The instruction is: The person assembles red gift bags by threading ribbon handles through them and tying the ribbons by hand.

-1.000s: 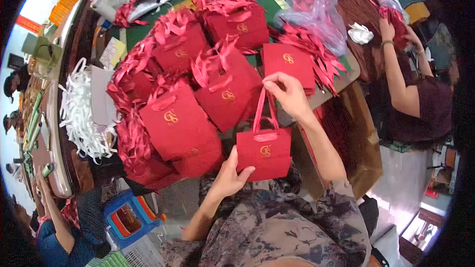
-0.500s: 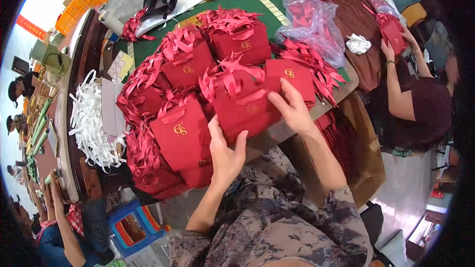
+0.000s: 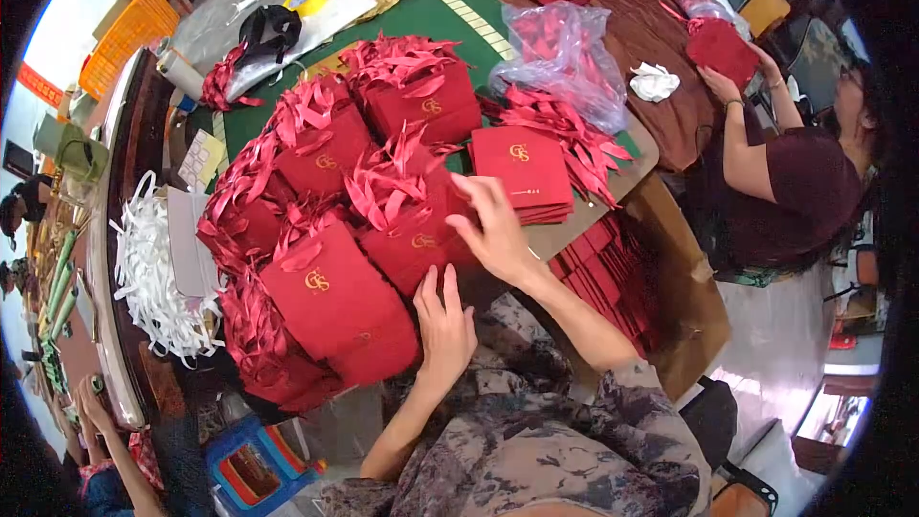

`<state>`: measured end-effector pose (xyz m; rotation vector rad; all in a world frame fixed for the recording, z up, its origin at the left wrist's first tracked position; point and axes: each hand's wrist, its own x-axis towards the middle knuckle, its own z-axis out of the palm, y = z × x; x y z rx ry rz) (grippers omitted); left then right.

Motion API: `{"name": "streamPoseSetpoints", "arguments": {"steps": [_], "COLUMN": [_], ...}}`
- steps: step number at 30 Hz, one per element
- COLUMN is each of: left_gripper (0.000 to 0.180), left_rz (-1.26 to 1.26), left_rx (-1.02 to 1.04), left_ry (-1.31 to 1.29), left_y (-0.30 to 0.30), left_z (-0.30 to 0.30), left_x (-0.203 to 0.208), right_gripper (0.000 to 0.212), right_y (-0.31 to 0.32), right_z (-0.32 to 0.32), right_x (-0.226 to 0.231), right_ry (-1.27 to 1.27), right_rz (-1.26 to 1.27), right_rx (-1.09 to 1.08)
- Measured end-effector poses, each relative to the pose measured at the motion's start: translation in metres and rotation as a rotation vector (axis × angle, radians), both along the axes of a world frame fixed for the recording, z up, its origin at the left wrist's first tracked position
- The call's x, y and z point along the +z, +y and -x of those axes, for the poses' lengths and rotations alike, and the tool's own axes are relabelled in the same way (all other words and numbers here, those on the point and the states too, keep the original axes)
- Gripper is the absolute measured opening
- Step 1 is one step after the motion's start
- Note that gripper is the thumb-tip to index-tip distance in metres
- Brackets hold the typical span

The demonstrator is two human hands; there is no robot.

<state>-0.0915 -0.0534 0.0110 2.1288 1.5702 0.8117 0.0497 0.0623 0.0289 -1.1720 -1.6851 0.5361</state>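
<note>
In front of me, red paper gift bags [image 3: 402, 230] with gold lettering and red ribbon handles stand packed in a heap. My left hand [image 3: 445, 330] rests its stretched fingers against the lower edge of the nearest middle stack. At that stack's right side is my right hand [image 3: 498, 235], thumb and fingers apart, its fingertips at or very close to the bags. Neither hand grips anything. Just beyond the right hand lies a neat stack of flat red bags [image 3: 522, 168] without ribbons showing. Another large red bag [image 3: 325, 278] leans at the front left of the heap.
White ribbons [image 3: 158, 273] fill a box on the left. Loose red ribbons [image 3: 565, 139] and a clear plastic bag [image 3: 565, 57] lie at the right. Below the table edge, a cardboard box [image 3: 694, 316] holds more red bags. A co-worker [image 3: 795, 172] handles a red bag.
The red bags held between both hands now rest on the heap, and my hands have let go. The view has shifted, so the table sits a little further left.
</note>
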Motion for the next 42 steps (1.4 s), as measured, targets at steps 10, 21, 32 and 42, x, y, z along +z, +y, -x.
{"name": "streamPoseSetpoints", "arguments": {"steps": [10, 21, 32, 42], "left_gripper": [0.072, 0.06, 0.032, 0.03], "left_rz": [-0.009, 0.038, 0.47, 0.567], "left_rx": [-0.043, -0.025, -0.107, 0.022], "left_ry": [0.024, -0.177, -0.908, -0.716], "left_y": [-0.008, 0.002, 0.016, -0.022], "left_z": [-0.007, -0.005, -0.018, 0.014], "left_x": [-0.011, -0.009, -0.011, -0.037], "right_gripper": [0.046, 0.03, 0.034, 0.031], "right_y": [-0.015, -0.046, -0.143, -0.063], "right_z": [-0.083, -0.096, -0.065, -0.136], "right_x": [-0.019, -0.044, -0.057, -0.046], "right_ry": [-0.572, -0.503, -0.399, -0.165], "right_rz": [-0.073, -0.327, -0.29, -0.049], "right_rx": [-0.294, -0.312, -0.135, -0.66]}}
